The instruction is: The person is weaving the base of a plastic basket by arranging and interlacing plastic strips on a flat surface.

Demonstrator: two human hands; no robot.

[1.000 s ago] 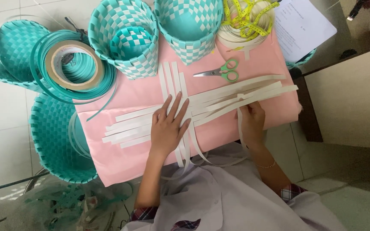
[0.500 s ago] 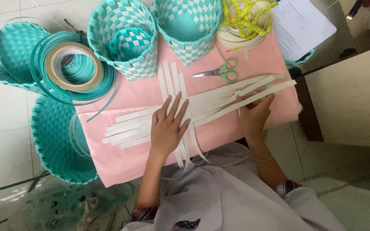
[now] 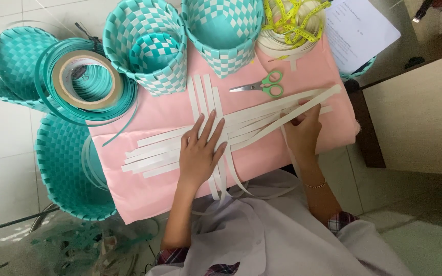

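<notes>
The person sits close to a worktop covered by a pink sheet (image 3: pixel 154 112), on which a mat of white strips (image 3: pixel 246 120) is being laid out, some running lengthwise and some crossing them. The left hand (image 3: pixel 200 153) lies flat on the crossing of the strips, palm down and fingers spread wide, pressing them against the sheet and gripping nothing. The right hand (image 3: pixel 303 130) sits at the right end of the bundle, its fingers curled around one long white strip (image 3: pixel 308 105) that slants up towards the far right; the grip is closed on that strip, though the fingertips themselves are hidden beneath it.

Just beyond the strips lie scissors with green handles (image 3: pixel 264 86), blades pointing left. Behind them stand two woven baskets in teal and white check (image 3: pixel 152 46), the left one tilted with a smaller woven cup inside it, the other (image 3: pixel 223 30) upright. To the right of these rests a coil of white strip (image 3: pixel 287 43) with a yellow measuring tape (image 3: pixel 295 20) heaped on it. A sheet of printed white paper (image 3: pixel 359 30) lies at the far right corner. On the left, a roll of teal strip wound on a tan ring (image 3: pixel 85 79) leans over two round teal woven pieces (image 3: pixel 65 168).
</notes>
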